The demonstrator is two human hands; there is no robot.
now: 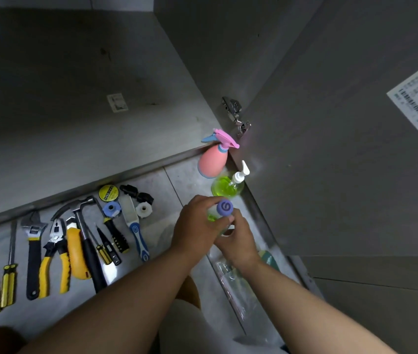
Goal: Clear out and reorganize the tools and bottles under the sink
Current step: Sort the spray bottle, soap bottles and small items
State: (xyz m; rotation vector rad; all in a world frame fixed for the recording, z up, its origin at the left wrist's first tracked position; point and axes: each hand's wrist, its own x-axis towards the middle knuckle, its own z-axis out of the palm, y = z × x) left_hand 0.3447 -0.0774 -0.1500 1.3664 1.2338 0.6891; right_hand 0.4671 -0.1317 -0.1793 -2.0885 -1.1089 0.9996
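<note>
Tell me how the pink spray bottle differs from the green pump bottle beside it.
The pink spray bottle is opaque; the green pump bottle is see-through. The pink spray bottle has a pink-and-blue trigger head; the green pump bottle a white pump. Both stand upright on the floor, unheld.

White swirl mark on purple cap [225, 207]

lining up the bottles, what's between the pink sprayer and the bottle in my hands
The green pump bottle stands between the pink sprayer and the purple-capped bottle, seen in the head view.
</note>
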